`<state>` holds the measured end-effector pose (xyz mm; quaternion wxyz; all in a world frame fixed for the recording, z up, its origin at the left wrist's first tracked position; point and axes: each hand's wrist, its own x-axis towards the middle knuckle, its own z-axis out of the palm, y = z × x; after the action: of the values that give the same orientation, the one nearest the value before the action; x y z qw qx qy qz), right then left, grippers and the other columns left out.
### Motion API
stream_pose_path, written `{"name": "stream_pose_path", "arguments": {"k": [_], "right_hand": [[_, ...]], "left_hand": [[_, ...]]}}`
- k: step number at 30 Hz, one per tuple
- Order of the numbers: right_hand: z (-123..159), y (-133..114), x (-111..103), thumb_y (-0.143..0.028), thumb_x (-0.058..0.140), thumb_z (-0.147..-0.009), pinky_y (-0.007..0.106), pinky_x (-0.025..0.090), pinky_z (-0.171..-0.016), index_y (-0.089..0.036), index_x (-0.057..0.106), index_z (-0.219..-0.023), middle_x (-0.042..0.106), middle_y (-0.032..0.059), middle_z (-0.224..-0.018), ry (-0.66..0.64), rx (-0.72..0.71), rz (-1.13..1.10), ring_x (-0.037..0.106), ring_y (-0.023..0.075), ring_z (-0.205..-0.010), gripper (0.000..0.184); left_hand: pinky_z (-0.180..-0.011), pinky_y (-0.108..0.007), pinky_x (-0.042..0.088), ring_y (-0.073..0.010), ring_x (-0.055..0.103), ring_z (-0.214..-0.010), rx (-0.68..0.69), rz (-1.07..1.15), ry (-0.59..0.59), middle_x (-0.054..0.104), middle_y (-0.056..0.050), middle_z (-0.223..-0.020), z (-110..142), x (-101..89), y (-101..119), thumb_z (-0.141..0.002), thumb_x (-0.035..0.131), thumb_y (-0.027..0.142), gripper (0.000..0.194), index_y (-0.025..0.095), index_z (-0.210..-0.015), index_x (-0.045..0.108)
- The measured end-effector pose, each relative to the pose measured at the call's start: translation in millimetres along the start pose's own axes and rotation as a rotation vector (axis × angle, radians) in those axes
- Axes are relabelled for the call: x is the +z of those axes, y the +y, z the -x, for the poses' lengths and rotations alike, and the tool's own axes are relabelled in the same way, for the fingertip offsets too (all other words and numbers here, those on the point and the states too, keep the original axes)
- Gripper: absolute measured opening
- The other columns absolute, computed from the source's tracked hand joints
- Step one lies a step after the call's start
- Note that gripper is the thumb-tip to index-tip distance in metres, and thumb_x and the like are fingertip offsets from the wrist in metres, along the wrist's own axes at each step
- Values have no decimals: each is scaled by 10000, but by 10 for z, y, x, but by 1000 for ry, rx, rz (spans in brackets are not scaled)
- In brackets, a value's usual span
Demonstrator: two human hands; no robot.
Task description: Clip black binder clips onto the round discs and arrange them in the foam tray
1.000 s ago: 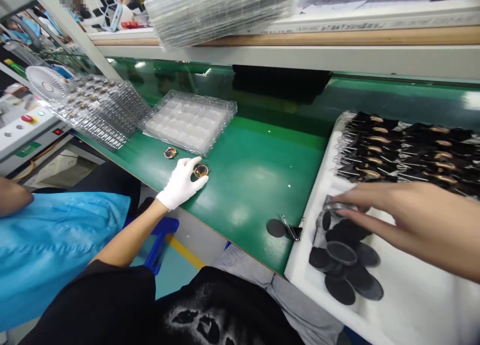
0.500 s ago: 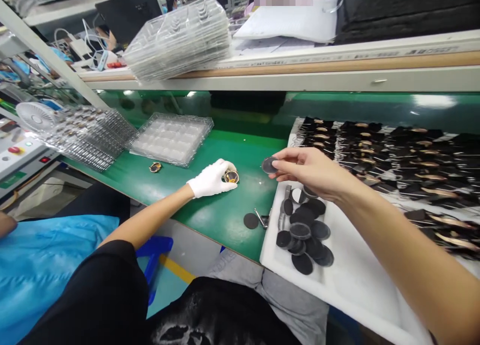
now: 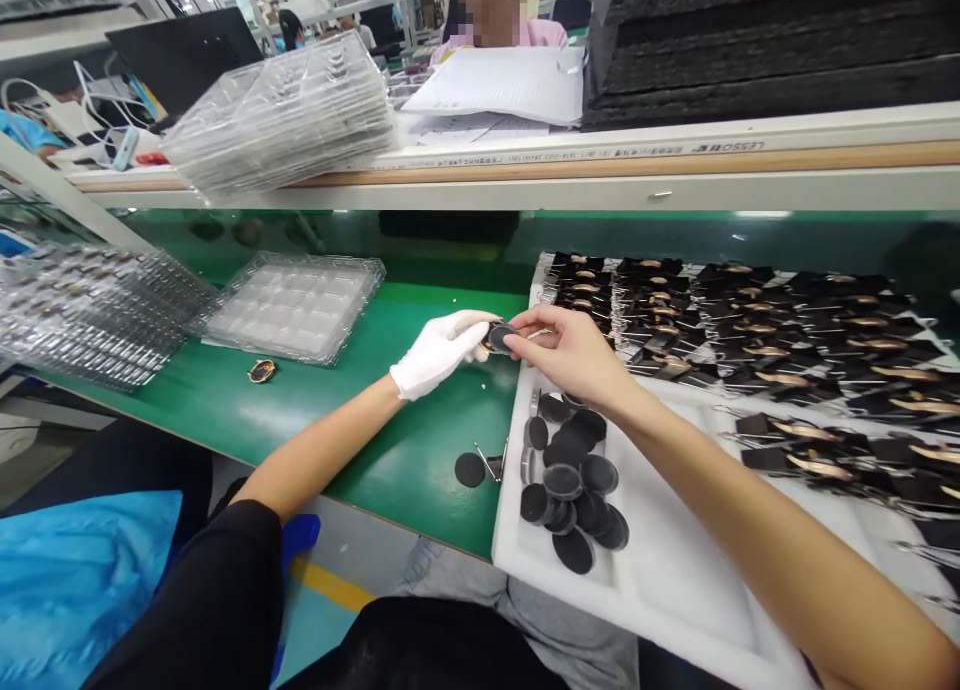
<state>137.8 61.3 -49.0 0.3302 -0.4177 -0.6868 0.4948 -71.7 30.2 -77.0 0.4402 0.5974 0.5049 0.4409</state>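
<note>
My left hand [image 3: 439,353], in a white glove, grips a gold-rimmed watch case, now mostly hidden behind a black disc [image 3: 501,338]. Bare fingers of my right hand [image 3: 574,355] pinch that disc at its right edge and hold it against the case. Another gold-rimmed watch case [image 3: 262,371] lies on the green table to the left. Below my hands, a flat black disc [image 3: 470,469] rests beside a binder clip [image 3: 491,463]. Several loose black discs [image 3: 562,480] are heaped in the near left corner of the white foam tray [image 3: 652,600].
Rows of black binder clips [image 3: 660,300] with gold-coloured pieces fill the tray's far part. Clear plastic trays [image 3: 296,305] lie at the left, by a taller filled stack [image 3: 97,310]. A shelf [image 3: 525,175] crosses above the table. A person in blue sits at the left.
My right hand has lifted a black disc from the heap and brought it left to the watch case. My left hand has raised the case and moved right to meet it. The view has swung right.
</note>
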Motion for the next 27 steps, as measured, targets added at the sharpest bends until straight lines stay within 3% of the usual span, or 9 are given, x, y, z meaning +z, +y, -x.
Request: {"name": "stream_pose_path", "arguments": {"k": [4,7,10,13,15,17,21,24,27], "right_hand": [[11,113,89,-413,778,-805,357,588,-713,-220,640,-1073,746,61,-1020,81,-45,151,748,200,-739,357],[15,174,130,-443,758,-828,384,608,-762,-204,648,-1152,766,70,-961,-41,-9,65,752,218,-772,417],[21,193,142,-462,778,-824,384,617,-798,-189,719,-1041,783,90,-953,-145,45,-13,755,228,-815,354],[34,150,110,-447,841,-776,367,619,-777,-184,757,-938,784,80,-886,-190,64,9,737,216,-779,320],[36,101,61,-423,853,-765,356,621,-743,-188,759,-896,772,65,-832,-137,67,22,728,207,-743,285],[28,59,5,-407,839,-778,348,622,-714,-202,750,-880,772,57,-840,-31,67,21,733,205,-741,246],[-4,50,-66,-403,815,-804,314,596,-654,-227,729,-857,776,49,-854,69,112,-27,737,203,-763,202],[-14,83,-67,-424,828,-799,295,572,-649,-228,721,-845,776,49,-868,20,139,-101,727,199,-790,228],[-10,99,-73,-475,878,-742,302,579,-701,-225,738,-848,780,52,-942,-61,181,-199,718,204,-849,306]], "left_hand": [[-712,-279,567,-138,674,-713,-4,54,36,747,-49,-832,155,43,-93,-970,634,545,491,143,-1236,723],[-785,-300,601,-141,706,-770,-5,100,-2,771,-77,-988,224,61,-160,-961,645,532,499,142,-1267,699],[-800,-310,613,-156,722,-845,-6,149,-7,753,-105,-1141,229,94,-201,-884,732,500,495,133,-1214,686],[-727,-279,575,-132,690,-755,-32,39,9,748,-64,-994,218,76,-163,-886,716,486,409,136,-1095,686],[-675,-257,518,-108,634,-674,-46,-121,-20,721,-25,-861,226,11,-96,-933,654,499,355,148,-983,683],[-647,-251,469,-109,597,-651,-44,-274,-195,690,-1,-785,251,-66,-31,-926,666,499,332,169,-907,693],[-707,-277,463,-165,637,-767,102,-390,-761,718,-3,-877,321,-121,-7,-778,838,380,195,262,-926,790],[-774,-297,459,-183,646,-813,173,-405,-855,727,-19,-885,317,-116,-67,-870,741,298,78,281,-819,796],[-741,-286,456,-158,625,-756,149,-351,-777,712,-20,-833,229,-207,-121,-894,708,301,126,240,-816,785]]}}
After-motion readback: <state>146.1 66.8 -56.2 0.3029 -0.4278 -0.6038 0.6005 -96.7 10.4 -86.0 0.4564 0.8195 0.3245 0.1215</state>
